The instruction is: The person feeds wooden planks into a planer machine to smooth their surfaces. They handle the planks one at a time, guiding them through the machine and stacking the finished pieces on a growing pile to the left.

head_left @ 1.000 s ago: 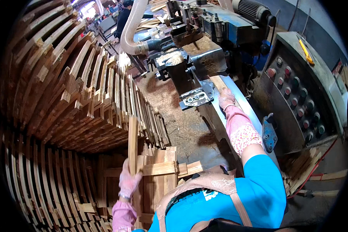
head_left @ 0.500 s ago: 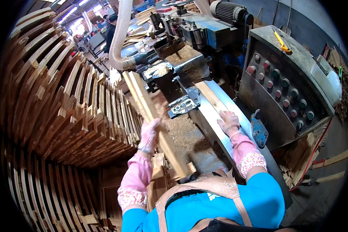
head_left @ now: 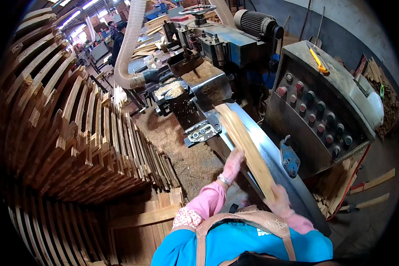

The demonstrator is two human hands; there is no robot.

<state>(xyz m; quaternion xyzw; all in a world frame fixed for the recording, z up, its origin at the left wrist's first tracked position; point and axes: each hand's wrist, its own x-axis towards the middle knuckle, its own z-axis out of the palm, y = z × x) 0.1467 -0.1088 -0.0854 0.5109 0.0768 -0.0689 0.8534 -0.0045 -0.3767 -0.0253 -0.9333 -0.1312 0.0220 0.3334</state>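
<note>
A pale, slightly curved wooden board (head_left: 248, 153) lies at a slant over the long metal bed (head_left: 270, 144) of a woodworking machine, its far end at the machine's metal hood (head_left: 213, 92). My gloved left hand (head_left: 233, 165) grips the board along its left side, with the fingers partly hidden. At the near end my right hand (head_left: 279, 200), also gloved and blurred by motion, holds the board's end. A metal guide bracket (head_left: 202, 131) sits left of the bed, near the board's far half.
Tall stacks of curved wooden pieces (head_left: 71, 124) fill the left side. To the right stands a control cabinet (head_left: 314, 106) with several buttons and a yellow utility knife (head_left: 319, 61) on top. A ribbed hose (head_left: 131, 44) reaches the machine. Sawdust (head_left: 164, 128) covers the floor beside it.
The board in my left hand has swung right, from beside the machine onto the bed. My right hand has drawn back from the bed to the board's near end.
</note>
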